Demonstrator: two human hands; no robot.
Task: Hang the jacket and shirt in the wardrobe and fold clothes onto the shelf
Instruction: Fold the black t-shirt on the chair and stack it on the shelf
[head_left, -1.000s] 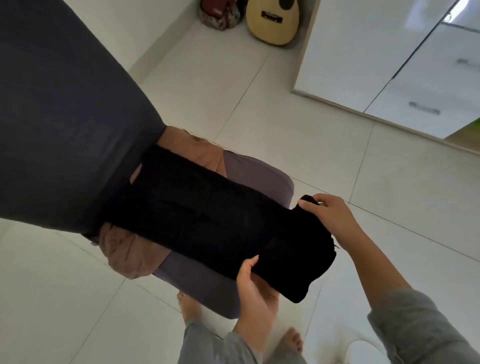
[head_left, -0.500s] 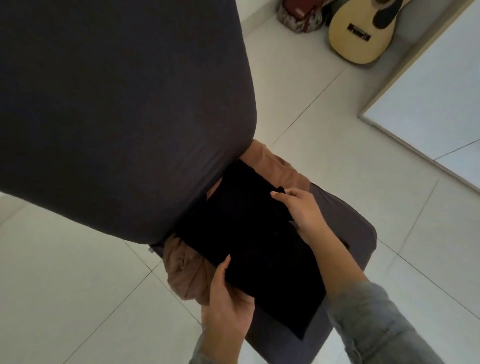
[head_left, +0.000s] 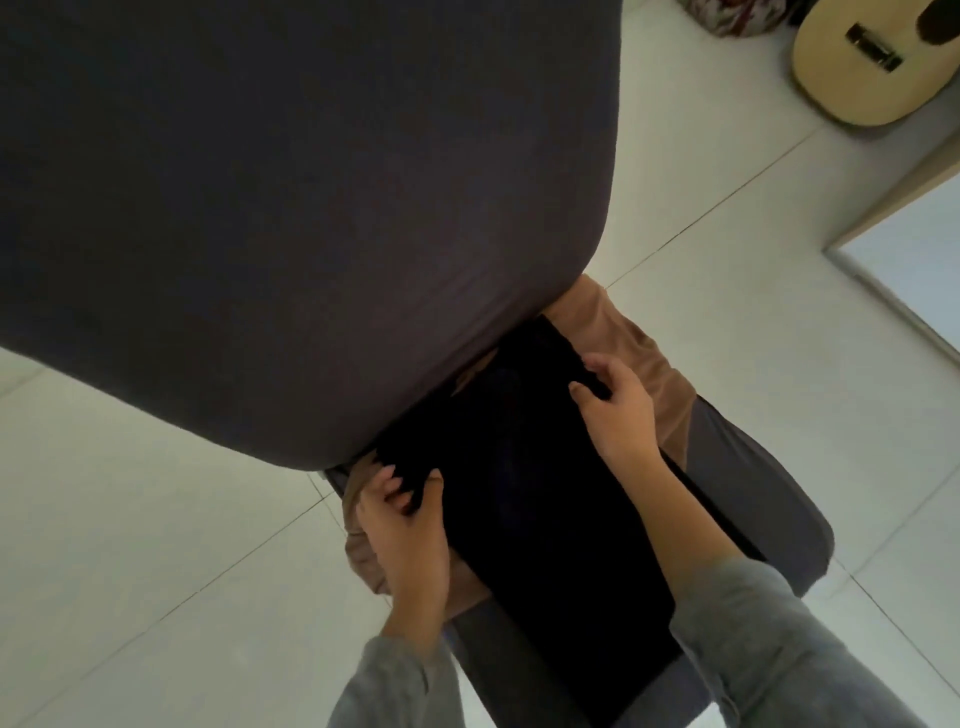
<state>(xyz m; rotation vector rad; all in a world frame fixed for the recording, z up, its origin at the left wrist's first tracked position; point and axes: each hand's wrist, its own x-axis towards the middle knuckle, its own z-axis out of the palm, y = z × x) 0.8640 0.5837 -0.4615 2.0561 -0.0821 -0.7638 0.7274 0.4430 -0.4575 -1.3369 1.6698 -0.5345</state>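
Left hand (head_left: 402, 514) and right hand (head_left: 615, 410) each pinch a far corner of the black garment (head_left: 545, 519) — soft, limp cloth, likely best held by its edges.

Dim, flat indoor light, pale floor (head_left: 156, 519) brightest, black garment (head_left: 530, 493) crushed to featureless shadow, soft overall focus, wide-angle bending at the edges

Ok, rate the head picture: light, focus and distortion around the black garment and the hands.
Head view: dim, flat light, so the black garment reads as one dark mass, folds lost. Head view: the left hand and right hand on it are fairly sharp. Head view: wide-angle bend slightly bows the floor joints and swells the grey chair back.
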